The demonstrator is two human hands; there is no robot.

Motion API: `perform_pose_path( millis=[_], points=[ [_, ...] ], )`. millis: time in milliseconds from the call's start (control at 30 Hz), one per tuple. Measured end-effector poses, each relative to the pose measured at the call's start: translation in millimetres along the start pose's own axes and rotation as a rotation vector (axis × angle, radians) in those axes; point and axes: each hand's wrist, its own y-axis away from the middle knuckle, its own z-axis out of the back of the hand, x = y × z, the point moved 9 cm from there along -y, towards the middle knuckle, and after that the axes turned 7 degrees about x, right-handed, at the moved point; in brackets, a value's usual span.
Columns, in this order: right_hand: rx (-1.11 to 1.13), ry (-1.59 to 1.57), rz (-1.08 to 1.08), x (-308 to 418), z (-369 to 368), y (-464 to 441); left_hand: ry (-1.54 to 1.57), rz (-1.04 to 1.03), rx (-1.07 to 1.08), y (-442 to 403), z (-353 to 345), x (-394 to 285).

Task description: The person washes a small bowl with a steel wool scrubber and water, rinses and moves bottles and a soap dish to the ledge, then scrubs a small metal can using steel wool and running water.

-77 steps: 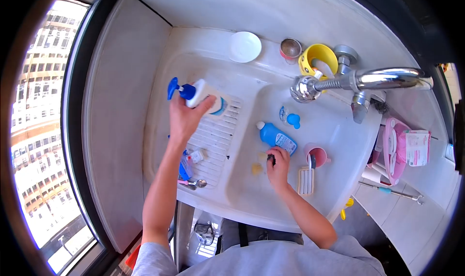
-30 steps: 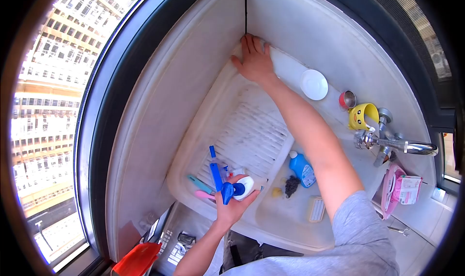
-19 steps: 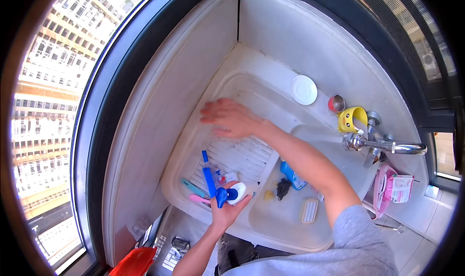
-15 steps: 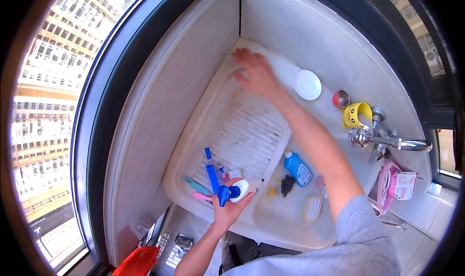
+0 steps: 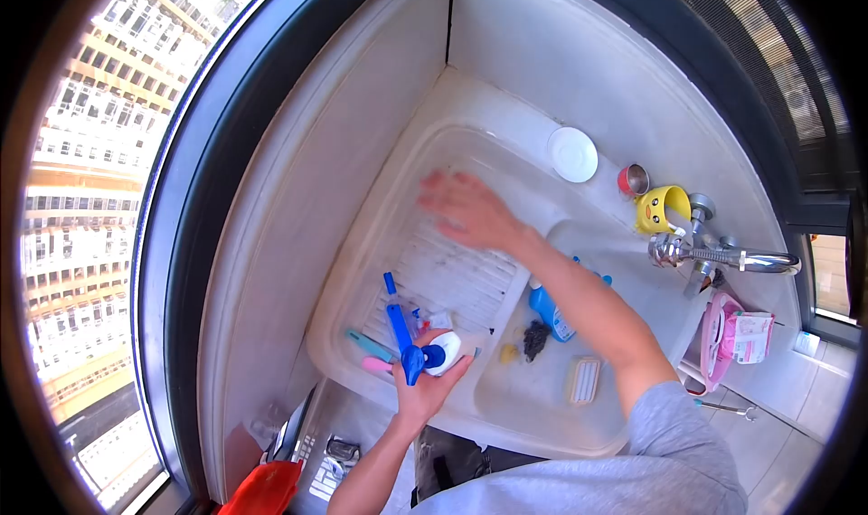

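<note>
White pump bottle [image 5: 445, 353], blue-topped, gripped between left thumb and fingers [image 5: 429, 387]; right hand [image 5: 468, 209], fingers spread, over ribbed drainboard [image 5: 452, 275].

I get a bright view, daylight pouring in through the window [image 5: 117, 198] on the left, where the buildings outside wash out toward white. The white sink [image 5: 425, 153] is evenly lit, with only soft, faint shadows. I catch small hard glints on the chrome faucet [image 5: 755, 261]. The fingers of the left-side reach smear with motion blur, while the plate [image 5: 572, 154] looks fairly crisp. Wide-lens distortion bends the window frame [image 5: 194, 153] into an arc, and my corners fall to black.
</note>
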Motion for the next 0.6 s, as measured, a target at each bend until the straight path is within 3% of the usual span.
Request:
perform_pose_path(
  millis=[67, 133, 267, 400, 533, 600],
  points=[
    [-0.263, 0.176, -0.365, -49, 44, -8, 0.004, 0.009, 0.015, -2, -1, 1],
    [-0.329, 0.306, -0.668, -100, 61, -14, 0.007, 0.021, 0.027, -2, -2, 4],
    [-0.28, 0.435, -0.745, -109, 41, -27, 0.012, 0.033, -0.005, 3, -4, 6],
    [-0.157, 0.158, -0.443, -42, 2, -24, -0.048, 0.001, 0.028, 3, -7, -3],
    [-0.11, -0.008, -0.442, -13, -23, -23, -0.05, 0.027, 0.048, 0, -13, 3],
    [-0.093, 0.172, -0.469, -10, -25, -36, -0.033, 0.117, 0.096, 2, -19, 10]
  ],
)
